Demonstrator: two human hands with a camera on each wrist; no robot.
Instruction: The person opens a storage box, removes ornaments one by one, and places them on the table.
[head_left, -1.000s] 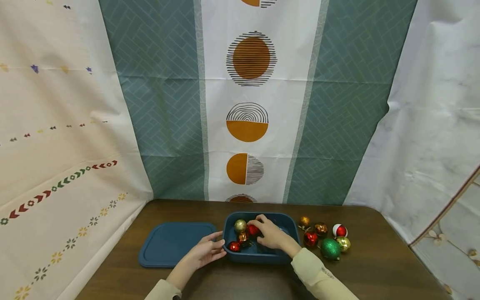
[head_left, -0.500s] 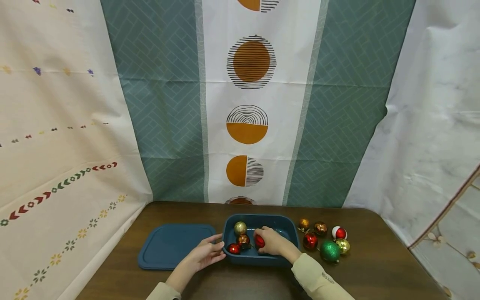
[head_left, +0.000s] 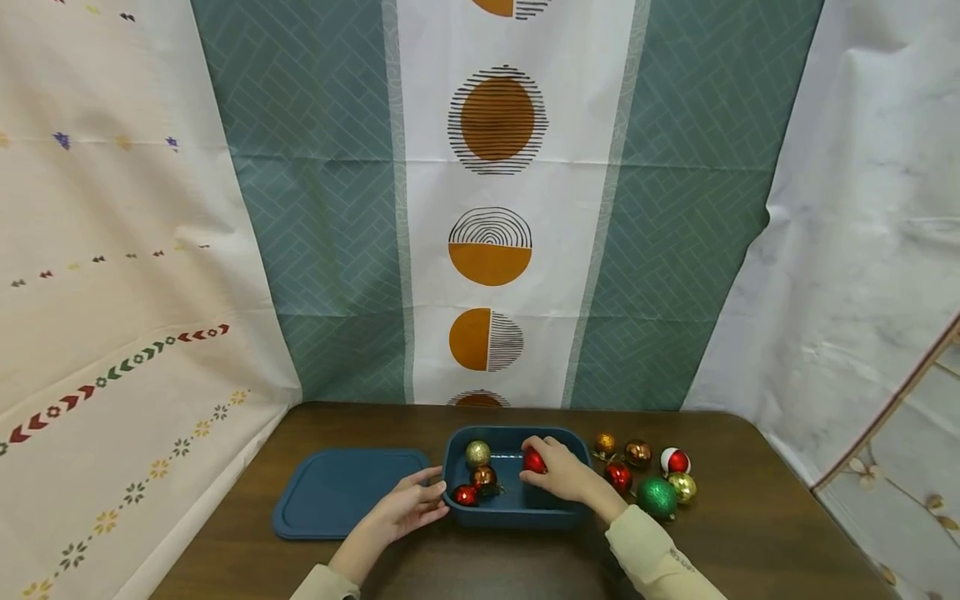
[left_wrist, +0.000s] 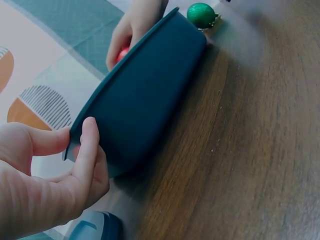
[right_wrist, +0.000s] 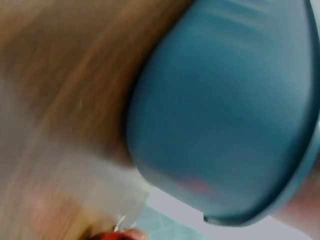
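In the head view, a blue rectangular plastic box (head_left: 517, 518) stands uncovered on the table. My left hand (head_left: 405, 507) pinches the rim at its left end; the thumb and fingers show around this rim in the left wrist view. Over the right part of the box, my right hand (head_left: 568, 477) holds a red Christmas ball (head_left: 533, 461) between thumb and fingers. Inside the box at the left lie a gold glitter ball (head_left: 477, 453), a copper ball (head_left: 484, 477) and a shiny red ball (head_left: 465, 494). The box wall (right_wrist: 225, 110) fills much of the right wrist view, which is blurred.
A flat blue lid (head_left: 348, 493) lies left of the box. To the right sits a cluster of several Christmas balls, among them a green one (head_left: 657, 497), a red one (head_left: 618, 476) and a red-and-white one (head_left: 675, 461). Patterned cloths hang behind the brown table (head_left: 720, 533).
My right hand has carried the red ball rightward, away from the other balls in the box, and slightly up. My left hand has stayed at the box rim.
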